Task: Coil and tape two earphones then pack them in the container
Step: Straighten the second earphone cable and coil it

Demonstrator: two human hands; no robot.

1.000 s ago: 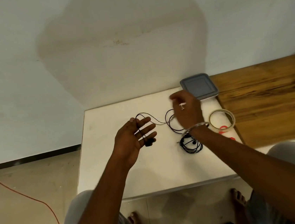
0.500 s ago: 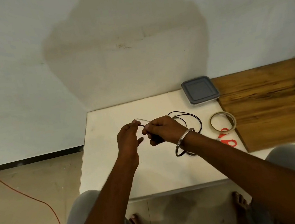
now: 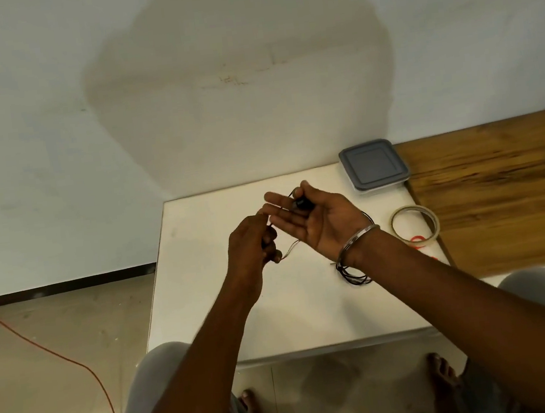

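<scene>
Right hand (image 3: pixel 321 226) palm up, thumb pinning black buds of earphone one (image 3: pixel 301 203); left hand (image 3: pixel 252 246) fingers pinch its thin cable. Earphone two (image 3: pixel 352 274), coiled, on white worktop (image 3: pixel 209 315). One square grey-lidded container (image 3: pixel 373 164), one tape ring (image 3: pixel 415 224).

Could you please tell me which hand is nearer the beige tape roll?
Right. The right hand, holding the black earphone, is just left of the beige tape roll; the left hand, pinching its cable, lies farther left.

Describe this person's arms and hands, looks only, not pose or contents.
Both the left arm and right arm are bare, no sleeves in view. The left grip and right grip are ungloved, no rings visible. A plain silver bangle circles the right wrist.
</scene>
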